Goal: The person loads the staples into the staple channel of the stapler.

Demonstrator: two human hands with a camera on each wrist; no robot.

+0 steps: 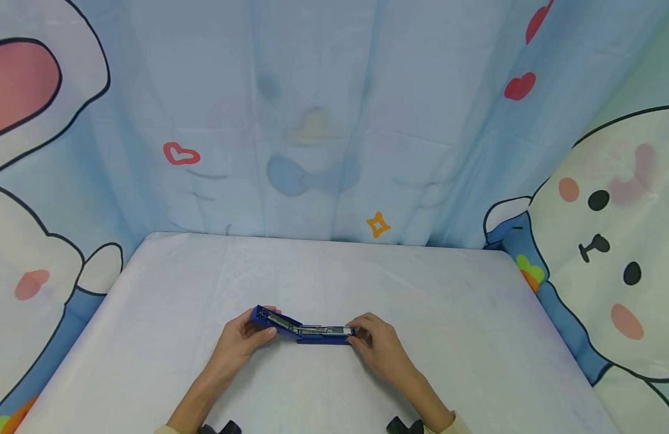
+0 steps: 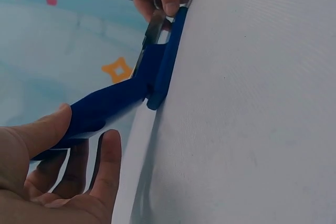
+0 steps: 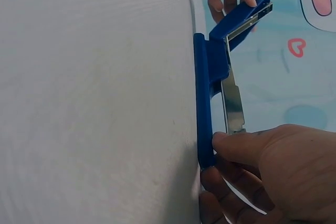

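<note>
A blue stapler lies opened out over the white table, its top cover swung back to the left and its metal staple channel exposed. My left hand grips the raised blue cover between thumb and fingers. At the other end, my right hand pinches the front of the base and channel, thumb on the near side. In the right wrist view the blue base sits along the table surface, while the cover slants up away from it.
The white cloth-covered table spreads around both hands. Behind it hangs a light blue curtain printed with cartoon animals, hearts and a star. Black wrist mounts show at the bottom edge.
</note>
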